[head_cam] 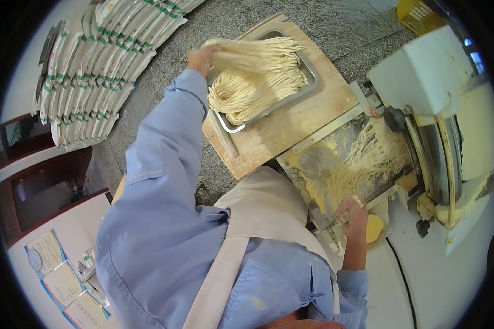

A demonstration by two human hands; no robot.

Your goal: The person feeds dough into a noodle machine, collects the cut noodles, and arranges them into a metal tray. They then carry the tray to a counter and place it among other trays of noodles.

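Note:
My left hand (201, 59) grips the end of a bundle of fresh noodles (241, 55), blurred over a metal tray (311, 84). Coiled and folded noodles (247, 98) fill much of that tray, which rests on a floury wooden board (267, 144). At the lower right my right hand (351, 211), dusted with flour, is closed at the lower end of loose noodle strands (366, 156). These strands spread over the metal plate (308, 181) of a noodle machine (436, 135), up towards its rollers. Whatever lies inside the right fist is hidden.
A wooden stick (224, 135) lies beside the tray. Near my right wrist is a bowl with yellow powder (374, 228), with a black cable (403, 271) beyond it. Stacked white sacks (94, 70) stand at the upper left, and a yellow crate (418, 16) at the upper right.

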